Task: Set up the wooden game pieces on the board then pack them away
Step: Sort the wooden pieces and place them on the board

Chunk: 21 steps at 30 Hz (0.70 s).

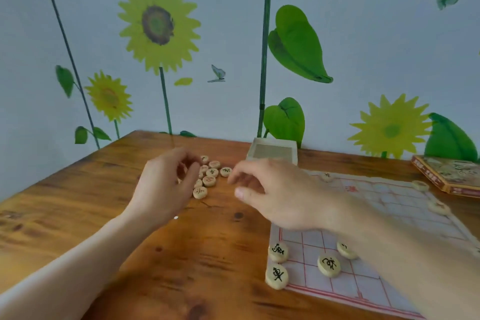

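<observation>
Two curled hands (166,184) over loose pieces (209,176)

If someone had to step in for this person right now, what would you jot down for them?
Left hand: fingers curled at the loose pile of pieces on the table; whether it holds one is hidden.
Right hand: hovering beside the pile, fingers loosely bent, nothing visibly held.
Board: a paper grid on the right. Four pieces sit at its near corner; a few more lie along the far edge, blurred.
Tray stands behind the pile; box lid lies far right.
Done: only a few pieces placed.
Left: place the rest of the pile, then pack everything away.
</observation>
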Motion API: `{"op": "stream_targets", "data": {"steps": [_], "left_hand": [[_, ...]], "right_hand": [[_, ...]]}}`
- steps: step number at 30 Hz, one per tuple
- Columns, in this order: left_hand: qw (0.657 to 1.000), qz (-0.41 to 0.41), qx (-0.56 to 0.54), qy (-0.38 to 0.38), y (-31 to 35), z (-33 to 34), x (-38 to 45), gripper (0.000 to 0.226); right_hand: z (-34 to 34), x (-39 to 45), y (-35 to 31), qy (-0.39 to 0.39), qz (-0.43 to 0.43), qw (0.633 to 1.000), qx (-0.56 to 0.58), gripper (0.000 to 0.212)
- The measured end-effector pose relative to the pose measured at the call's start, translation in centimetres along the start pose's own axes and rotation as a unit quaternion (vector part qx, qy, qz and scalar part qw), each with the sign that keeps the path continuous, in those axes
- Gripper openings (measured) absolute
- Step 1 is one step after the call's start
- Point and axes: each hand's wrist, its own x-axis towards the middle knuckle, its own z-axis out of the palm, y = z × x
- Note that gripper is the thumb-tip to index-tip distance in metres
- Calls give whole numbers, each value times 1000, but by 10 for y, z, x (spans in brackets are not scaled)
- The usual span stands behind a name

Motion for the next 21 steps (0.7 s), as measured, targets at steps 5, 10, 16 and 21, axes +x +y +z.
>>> {"op": "stream_targets", "data": {"steps": [5,10,16,21], "left_hand": [[997,4,64,-36,-30,-10,1,9],[975,-15,156,-156,-36,2,0,14],[988,-37,131,-72,-38,-4,6,12],[993,-66,89,-49,-47,4,20,9]], "right_hand": [[23,-8,-22,-146,-37,984,-98,26],[29,-14,-21,-126,-65,980,-141,27],[31,-15,-24,-116,-80,980,-141,24],[32,-14,-25,-109,-84,981,-140,23]]}}
